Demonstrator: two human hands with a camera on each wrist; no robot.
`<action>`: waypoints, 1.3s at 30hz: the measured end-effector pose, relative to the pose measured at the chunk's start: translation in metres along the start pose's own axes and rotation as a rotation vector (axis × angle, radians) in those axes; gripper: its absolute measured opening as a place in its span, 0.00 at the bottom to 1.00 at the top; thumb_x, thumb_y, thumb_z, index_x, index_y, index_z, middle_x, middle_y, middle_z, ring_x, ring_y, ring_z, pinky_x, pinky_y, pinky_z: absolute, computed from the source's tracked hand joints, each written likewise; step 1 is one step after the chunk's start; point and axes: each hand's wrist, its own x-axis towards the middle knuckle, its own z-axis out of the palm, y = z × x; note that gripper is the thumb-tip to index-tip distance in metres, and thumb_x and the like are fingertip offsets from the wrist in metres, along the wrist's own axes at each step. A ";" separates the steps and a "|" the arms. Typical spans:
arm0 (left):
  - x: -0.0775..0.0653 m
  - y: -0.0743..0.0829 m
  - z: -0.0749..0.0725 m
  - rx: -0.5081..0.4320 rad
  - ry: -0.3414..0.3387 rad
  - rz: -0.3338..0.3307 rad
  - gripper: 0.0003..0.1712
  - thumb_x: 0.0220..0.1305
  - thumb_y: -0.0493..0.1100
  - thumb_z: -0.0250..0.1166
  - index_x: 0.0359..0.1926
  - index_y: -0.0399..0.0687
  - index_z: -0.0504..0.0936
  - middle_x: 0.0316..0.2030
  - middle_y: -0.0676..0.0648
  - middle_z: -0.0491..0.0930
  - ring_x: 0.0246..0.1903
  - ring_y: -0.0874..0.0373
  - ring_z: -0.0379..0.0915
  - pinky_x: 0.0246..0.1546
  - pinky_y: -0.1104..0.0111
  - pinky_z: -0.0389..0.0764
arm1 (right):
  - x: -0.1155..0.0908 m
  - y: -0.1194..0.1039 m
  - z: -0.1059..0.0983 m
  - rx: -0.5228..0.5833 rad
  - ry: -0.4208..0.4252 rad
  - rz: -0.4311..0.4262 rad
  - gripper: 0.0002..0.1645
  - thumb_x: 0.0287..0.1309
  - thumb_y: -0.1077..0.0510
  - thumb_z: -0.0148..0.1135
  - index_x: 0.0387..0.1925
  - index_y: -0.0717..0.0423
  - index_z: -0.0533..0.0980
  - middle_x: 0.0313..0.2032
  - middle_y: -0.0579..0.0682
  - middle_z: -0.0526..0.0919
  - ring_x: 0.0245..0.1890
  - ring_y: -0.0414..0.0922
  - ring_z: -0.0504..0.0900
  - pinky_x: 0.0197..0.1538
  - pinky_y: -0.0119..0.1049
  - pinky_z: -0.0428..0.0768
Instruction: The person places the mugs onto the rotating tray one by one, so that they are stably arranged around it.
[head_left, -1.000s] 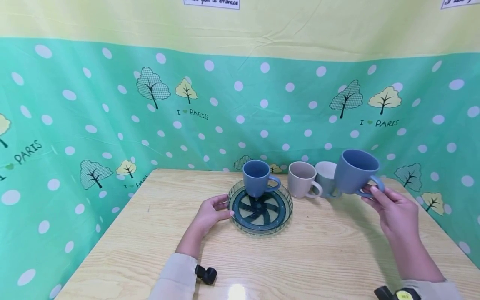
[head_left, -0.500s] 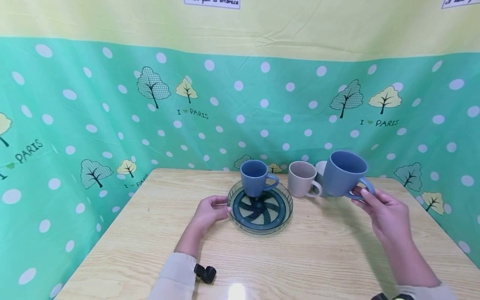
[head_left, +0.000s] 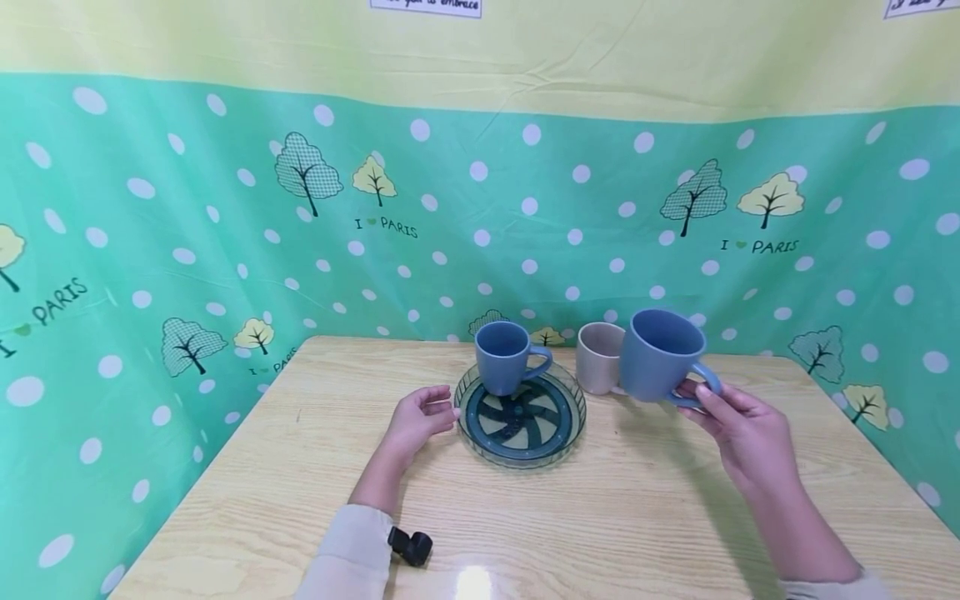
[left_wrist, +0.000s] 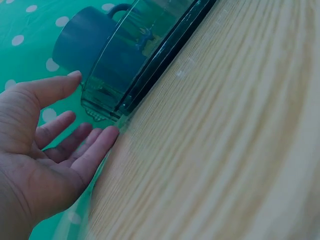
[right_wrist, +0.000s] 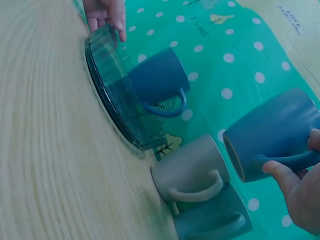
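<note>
My right hand (head_left: 753, 437) pinches the handle of a blue mug (head_left: 656, 358), held upright above the table. A round, clear green tray (head_left: 521, 458) with a dark pinwheel pattern sits on the table. Toward its back stands a second blue mug (head_left: 501, 357), handle pointing right. My left hand (head_left: 416, 423) lies at the tray's left rim, fingers relaxed and gripping nothing; in the left wrist view its fingertips (left_wrist: 111, 134) are right by the tray's base.
Right of the tray stands a pinkish-grey mug (head_left: 596, 358), partly covered by the held mug. Beside it is a grey-green mug (right_wrist: 217, 215), hidden in the head view. A dotted green curtain (head_left: 420, 275) hangs behind the wooden table (head_left: 585, 533).
My right hand has carried its blue mug leftward, and slightly lower. The blue mug on the tray has shifted a little left. My left hand's fingers have come away from the rim.
</note>
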 end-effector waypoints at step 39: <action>0.045 0.007 -0.003 0.102 -0.222 0.014 0.33 0.59 0.25 0.60 0.67 0.38 0.69 0.66 0.39 0.68 0.63 0.45 0.67 0.60 0.62 0.74 | -0.001 0.034 0.027 -0.128 -0.068 0.024 0.13 0.63 0.71 0.59 0.43 0.58 0.85 0.39 0.57 0.87 0.42 0.48 0.86 0.48 0.42 0.83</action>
